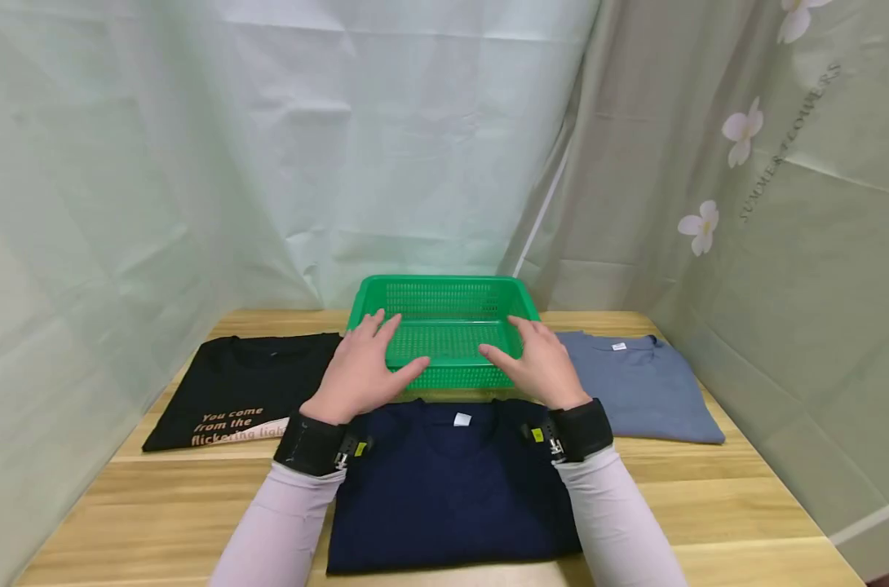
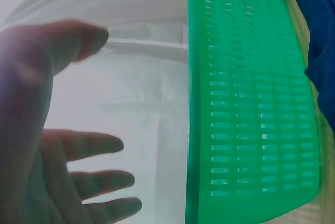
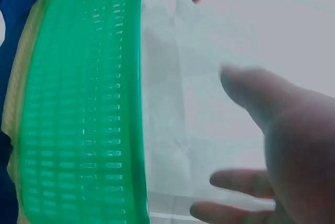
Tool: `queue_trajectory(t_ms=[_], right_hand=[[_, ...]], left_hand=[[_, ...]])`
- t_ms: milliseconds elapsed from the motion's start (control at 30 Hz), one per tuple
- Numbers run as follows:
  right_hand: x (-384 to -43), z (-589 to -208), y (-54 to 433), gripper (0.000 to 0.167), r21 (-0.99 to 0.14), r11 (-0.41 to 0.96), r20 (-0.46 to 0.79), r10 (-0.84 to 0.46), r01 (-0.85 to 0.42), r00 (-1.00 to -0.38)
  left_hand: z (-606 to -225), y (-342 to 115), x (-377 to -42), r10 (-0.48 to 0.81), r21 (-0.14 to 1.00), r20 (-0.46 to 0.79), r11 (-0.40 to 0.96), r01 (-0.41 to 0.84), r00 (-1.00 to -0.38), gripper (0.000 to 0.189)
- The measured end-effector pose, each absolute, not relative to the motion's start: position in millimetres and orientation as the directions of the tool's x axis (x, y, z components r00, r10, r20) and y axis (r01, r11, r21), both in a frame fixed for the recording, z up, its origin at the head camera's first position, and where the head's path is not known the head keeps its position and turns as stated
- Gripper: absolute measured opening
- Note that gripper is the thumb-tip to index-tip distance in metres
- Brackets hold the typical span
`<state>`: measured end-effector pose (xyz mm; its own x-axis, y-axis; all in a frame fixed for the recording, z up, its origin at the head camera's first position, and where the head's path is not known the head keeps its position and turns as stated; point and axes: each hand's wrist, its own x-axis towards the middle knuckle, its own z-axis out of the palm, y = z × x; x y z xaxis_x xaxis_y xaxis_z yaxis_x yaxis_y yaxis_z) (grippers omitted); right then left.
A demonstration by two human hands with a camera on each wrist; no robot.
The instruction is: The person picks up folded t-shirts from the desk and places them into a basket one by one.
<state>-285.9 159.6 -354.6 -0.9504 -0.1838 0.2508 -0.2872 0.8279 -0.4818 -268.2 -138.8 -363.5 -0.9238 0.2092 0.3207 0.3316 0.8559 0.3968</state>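
Both hands reach forward over the near side of a green plastic basket (image 1: 452, 377). My left hand (image 1: 364, 367) is over its left end, fingers spread and thumb pointing inward. Over the right end is my right hand (image 1: 543, 359), its fingers apart too. In the wrist views, neither hand holds anything, and the basket's slotted wall (image 2: 251, 109) stands beside the fingers. Nothing shows inside the basket in the head view. Below the wrists lies a folded navy T-shirt (image 1: 455, 489) with a white neck label, in front of the basket.
A folded black T-shirt (image 1: 261, 383) with printed lettering lies at the left. At the right is a folded grey-blue T-shirt (image 1: 643, 391). All rest on a wooden table (image 1: 738, 505), with pale curtains (image 1: 415, 147) hanging behind and at the sides.
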Motion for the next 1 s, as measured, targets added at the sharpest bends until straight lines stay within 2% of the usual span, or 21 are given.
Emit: queue_trajectory(t_ms=[133,367,733,900,1000], right_hand=[[-282,-352,167,0.08,-0.575,0.778,0.261,-0.118,-0.252,-0.958],[-270,-353,187,0.078,-0.612,0.756,0.246,-0.1,-0.234,-0.964],[-243,-365,213,0.078,-0.646,0.739,0.158,-0.115,-0.19,-0.981],[-231,-379,223,0.074,-0.645,0.748,0.111,-0.108,-0.154,-0.988],[-223,-386,229,0.072,-0.642,0.757,0.067,-0.102,-0.122,-0.992]], left_hand=[[-361,-150,-260,0.167,0.498,0.304,0.811,0.306,-0.938,0.087],[-360,-167,-245,0.131,0.594,0.26,0.76,0.266,-0.957,0.083],[-381,-181,-213,0.109,0.644,0.215,0.731,0.225,-0.97,0.075],[-392,-185,-200,0.036,0.658,0.237,0.729,0.187,-0.971,0.068],[-398,-190,-195,0.0,0.683,0.188,0.719,0.131,-0.982,0.064]])
